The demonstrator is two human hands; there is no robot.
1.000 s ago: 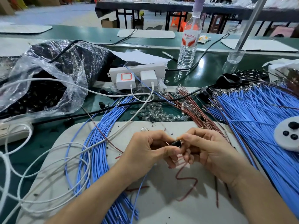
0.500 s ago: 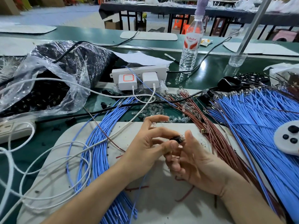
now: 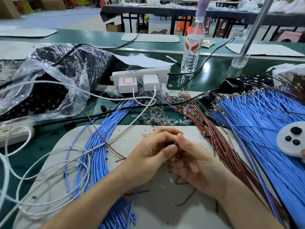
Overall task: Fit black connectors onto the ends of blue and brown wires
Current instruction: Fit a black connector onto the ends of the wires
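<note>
Caught mid-fit, by the look of it. Pinching a small black connector [image 3: 172,143] with the curled thumb and fingers of the left hand [image 3: 151,157]. Pressing against it from the other side with the right hand [image 3: 197,164], thumb on top, fingers curled under (cannot tell which wire, if any, runs into that palm). Just below the right hand, a loose brown strand [image 3: 186,198] on the pale mat [image 3: 148,217]. Probably the one being worked, though hard to confirm.

Plenty left to do, judging from the stock around. Fanned out to the right of the right hand, a broad spread of blue wires [image 3: 257,123]. Between that spread and the hands, a sheaf of brown wires [image 3: 198,116] with bare metal terminals at the far ends and no black housings visible on them. To the left of the left hand, a separate blue bundle [image 3: 99,146] curving down the mat, its ends too unclear to call finished or not. Farther left on the tabletop [image 3: 214,76], a clear plastic bag [image 3: 49,96] heavy with dark parts, likely the connector supply. One piece in hand, then, and a great many wires waiting.
</note>
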